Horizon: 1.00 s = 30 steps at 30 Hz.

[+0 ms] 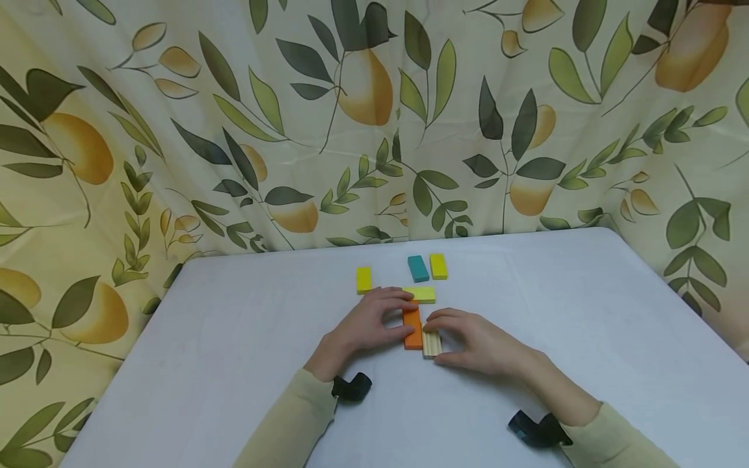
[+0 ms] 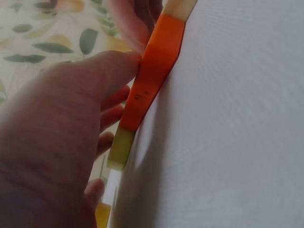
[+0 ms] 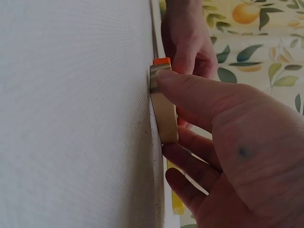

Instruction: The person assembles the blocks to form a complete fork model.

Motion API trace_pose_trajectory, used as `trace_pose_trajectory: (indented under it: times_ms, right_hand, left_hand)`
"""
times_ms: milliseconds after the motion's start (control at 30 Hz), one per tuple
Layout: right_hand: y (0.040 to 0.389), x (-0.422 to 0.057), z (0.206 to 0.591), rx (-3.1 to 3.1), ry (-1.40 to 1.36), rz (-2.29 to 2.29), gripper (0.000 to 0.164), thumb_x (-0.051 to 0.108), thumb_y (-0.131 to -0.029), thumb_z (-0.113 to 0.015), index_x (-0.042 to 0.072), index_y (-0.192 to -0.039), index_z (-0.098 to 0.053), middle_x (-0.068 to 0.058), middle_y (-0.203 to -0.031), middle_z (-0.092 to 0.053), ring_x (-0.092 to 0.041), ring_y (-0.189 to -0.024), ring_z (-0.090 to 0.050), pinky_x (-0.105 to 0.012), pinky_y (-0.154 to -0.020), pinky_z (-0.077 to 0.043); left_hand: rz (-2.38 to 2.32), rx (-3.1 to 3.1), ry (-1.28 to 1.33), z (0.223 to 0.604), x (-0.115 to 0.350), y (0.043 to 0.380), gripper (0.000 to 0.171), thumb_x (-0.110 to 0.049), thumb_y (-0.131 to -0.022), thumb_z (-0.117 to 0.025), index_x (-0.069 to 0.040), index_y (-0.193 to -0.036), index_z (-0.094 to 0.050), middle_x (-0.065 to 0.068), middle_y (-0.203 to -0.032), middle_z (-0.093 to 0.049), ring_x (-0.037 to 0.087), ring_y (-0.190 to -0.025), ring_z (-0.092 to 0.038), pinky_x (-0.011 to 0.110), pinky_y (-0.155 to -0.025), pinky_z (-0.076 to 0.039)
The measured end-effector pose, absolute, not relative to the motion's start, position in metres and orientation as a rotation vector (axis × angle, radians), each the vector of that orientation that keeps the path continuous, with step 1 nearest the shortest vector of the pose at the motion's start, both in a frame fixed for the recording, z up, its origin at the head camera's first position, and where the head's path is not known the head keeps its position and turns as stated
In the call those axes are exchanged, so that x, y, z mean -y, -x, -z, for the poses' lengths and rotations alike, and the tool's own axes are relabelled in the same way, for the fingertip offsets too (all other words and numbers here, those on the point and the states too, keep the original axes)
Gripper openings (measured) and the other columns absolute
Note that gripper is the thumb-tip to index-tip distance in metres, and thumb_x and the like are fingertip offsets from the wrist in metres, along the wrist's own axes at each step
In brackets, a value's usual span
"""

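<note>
Near the middle of the counter (image 1: 234,338), the left hand (image 1: 371,318) grips the orange block (image 1: 415,320) between thumb and fingers. Right alongside, the right hand (image 1: 476,342) pinches the striped block (image 1: 432,345) at its ends. A lime block (image 1: 425,295) lies crosswise beyond the orange one. Nearer the far edge sit a yellow block (image 1: 364,279), a teal block (image 1: 418,268) and another yellow block (image 1: 438,266), with broad room toward both side edges.
</note>
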State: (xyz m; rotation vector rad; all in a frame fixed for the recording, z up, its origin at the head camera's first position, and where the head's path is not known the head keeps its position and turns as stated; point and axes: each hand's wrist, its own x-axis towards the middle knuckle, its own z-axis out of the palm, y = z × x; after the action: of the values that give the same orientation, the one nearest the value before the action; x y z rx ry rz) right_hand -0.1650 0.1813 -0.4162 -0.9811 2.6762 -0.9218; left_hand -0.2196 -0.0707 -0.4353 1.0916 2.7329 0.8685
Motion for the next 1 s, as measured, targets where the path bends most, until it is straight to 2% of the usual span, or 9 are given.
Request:
trace_pose_trajectory:
  times_ms: [333, 533, 767, 1000]
  right_hand:
    - [0.165, -0.1822, 0.4162, -2.681, 0.959, 0.934, 0.042, 0.025, -0.087, -0.081, 0.017, -0.126, -0.068, 0.002, -0.132, -0.059, -0.022, -0.123, -0.055, -0.049, -0.106, -0.045]
    - [0.1637, -0.1827, 0.4162, -2.688, 0.985, 0.931, 0.042, 0.027, -0.088, -0.081, 0.016, -0.126, -0.068, 0.0, -0.132, -0.06, -0.024, -0.121, -0.056, -0.051, -0.104, -0.045]
    - [0.1636, -0.1815, 0.4152, -2.716, 0.963, 0.909, 0.043, 0.023, -0.086, -0.082, 0.015, -0.125, -0.069, 0.001, -0.132, -0.061, -0.022, -0.122, -0.056, -0.048, -0.105, -0.045]
    - [0.1644, -0.1813, 0.4121, -2.705, 0.933, 0.928, 0.046, 0.024, -0.086, -0.082, 0.015, -0.128, -0.068, -0.001, -0.135, -0.06, -0.025, -0.125, -0.055, -0.05, -0.106, -0.044]
  left_hand:
    - [-0.889, -2.721, -1.058, 0.4371, 0.0708, 0.2224, 0.039, -0.036, -0.094, -0.072, -0.023, -0.13, -0.071, -0.01, -0.143, -0.055, 0.014, -0.14, -0.039, 0.039, -0.119, -0.025]
    - [-0.912, -2.71, -1.066, 0.4375, 0.0708, 0.2223, 0.039, -0.037, -0.093, -0.073, -0.021, -0.129, -0.071, -0.008, -0.142, -0.056, 0.016, -0.139, -0.041, 0.04, -0.117, -0.029]
    - [-0.912, -2.707, -1.055, 0.4365, 0.0706, 0.221, 0.04, -0.038, -0.093, -0.073, -0.022, -0.13, -0.071, -0.009, -0.143, -0.056, 0.015, -0.14, -0.04, 0.04, -0.118, -0.028]
    - [-0.92, -2.707, -1.064, 0.4365, 0.0711, 0.2218, 0.04, -0.037, -0.093, -0.073, -0.021, -0.129, -0.071, -0.008, -0.142, -0.056, 0.016, -0.139, -0.04, 0.04, -0.118, -0.027]
